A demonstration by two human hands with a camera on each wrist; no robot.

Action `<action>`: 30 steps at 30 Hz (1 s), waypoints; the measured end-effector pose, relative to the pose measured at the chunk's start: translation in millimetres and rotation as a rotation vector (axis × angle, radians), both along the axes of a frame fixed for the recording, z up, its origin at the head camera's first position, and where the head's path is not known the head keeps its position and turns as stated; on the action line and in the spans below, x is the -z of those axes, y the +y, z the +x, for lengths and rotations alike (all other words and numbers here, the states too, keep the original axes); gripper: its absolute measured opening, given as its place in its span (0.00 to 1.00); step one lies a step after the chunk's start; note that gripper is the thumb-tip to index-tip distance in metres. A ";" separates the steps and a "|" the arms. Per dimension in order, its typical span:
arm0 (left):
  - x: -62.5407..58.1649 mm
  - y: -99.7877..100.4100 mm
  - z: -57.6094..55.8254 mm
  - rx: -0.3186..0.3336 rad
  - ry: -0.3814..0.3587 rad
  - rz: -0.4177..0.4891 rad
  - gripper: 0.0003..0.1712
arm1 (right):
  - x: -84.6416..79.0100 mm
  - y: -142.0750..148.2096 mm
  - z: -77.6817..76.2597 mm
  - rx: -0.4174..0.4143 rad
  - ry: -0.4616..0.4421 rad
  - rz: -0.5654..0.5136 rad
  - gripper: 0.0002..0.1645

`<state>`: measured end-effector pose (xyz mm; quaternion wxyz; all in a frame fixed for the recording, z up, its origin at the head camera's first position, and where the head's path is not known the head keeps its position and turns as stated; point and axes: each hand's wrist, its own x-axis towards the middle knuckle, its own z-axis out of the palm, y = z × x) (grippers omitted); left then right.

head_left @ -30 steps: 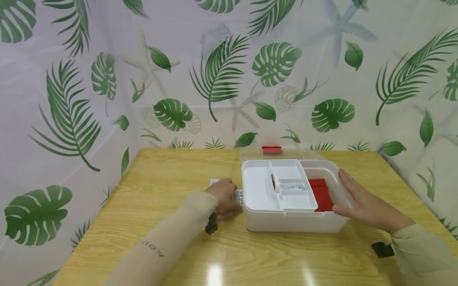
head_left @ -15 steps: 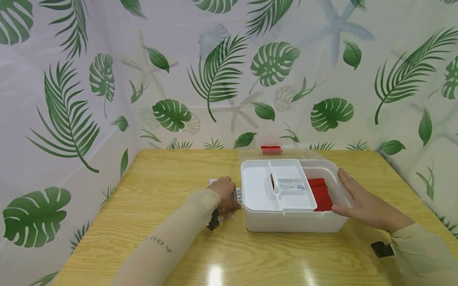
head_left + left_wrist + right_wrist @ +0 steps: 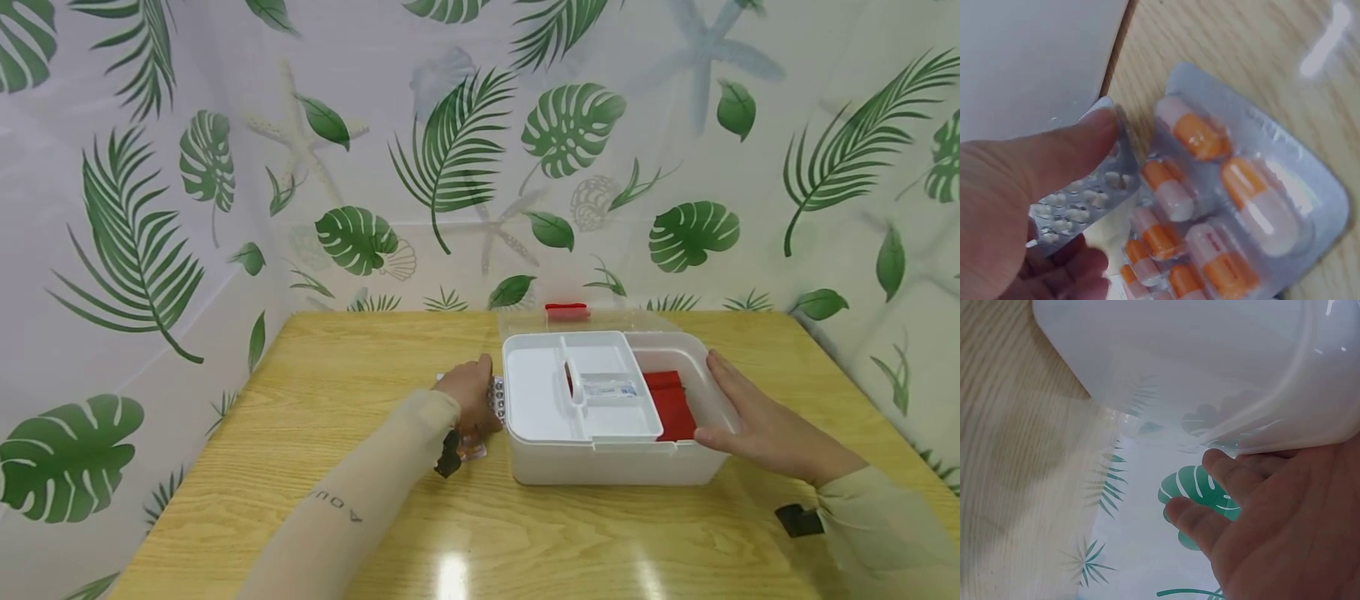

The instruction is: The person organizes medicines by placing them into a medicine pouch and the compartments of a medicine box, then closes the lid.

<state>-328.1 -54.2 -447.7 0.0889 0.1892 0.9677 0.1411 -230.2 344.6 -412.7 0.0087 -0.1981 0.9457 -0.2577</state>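
My left hand [image 3: 471, 398] is at the left side of a white plastic storage box [image 3: 611, 467]. Its thumb and fingers pinch a silver blister pack of small white tablets [image 3: 1094, 197], held close to the box wall. Beside it, partly under the hand in the head view, is a blister pack of orange and white capsules [image 3: 1229, 200]. My right hand [image 3: 765, 421] rests on the right end of the box with its fingers fairly straight, the thumb at the front rim.
A white divided tray [image 3: 536, 383] with a handle covers the left part of the box and holds a small clear packet [image 3: 609, 388]. A red pouch [image 3: 670, 406] lies inside on the right. The clear lid [image 3: 630, 320] with a red latch [image 3: 567, 312] hangs open behind.
My left hand has turned at the wrist, and the tablet pack has tilted up with it. The right hand keeps its place on the box.
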 end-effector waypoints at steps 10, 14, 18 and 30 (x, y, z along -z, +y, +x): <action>-2.0 -10.4 0.6 -0.036 0.005 0.198 0.27 | 1.0 0.6 -0.8 -0.005 -0.001 -0.022 0.63; -5.1 -14.5 3.6 -0.045 0.015 0.247 0.19 | 0.2 0.7 -0.1 -0.001 -0.006 -0.023 0.63; -7.4 -18.8 6.2 -0.039 0.058 0.281 0.15 | -1.0 0.7 0.7 -0.006 -0.005 -0.030 0.63; -23.6 -34.7 7.5 -0.123 0.221 0.520 0.09 | -1.1 -1.1 -0.4 -0.003 -0.024 -0.039 0.63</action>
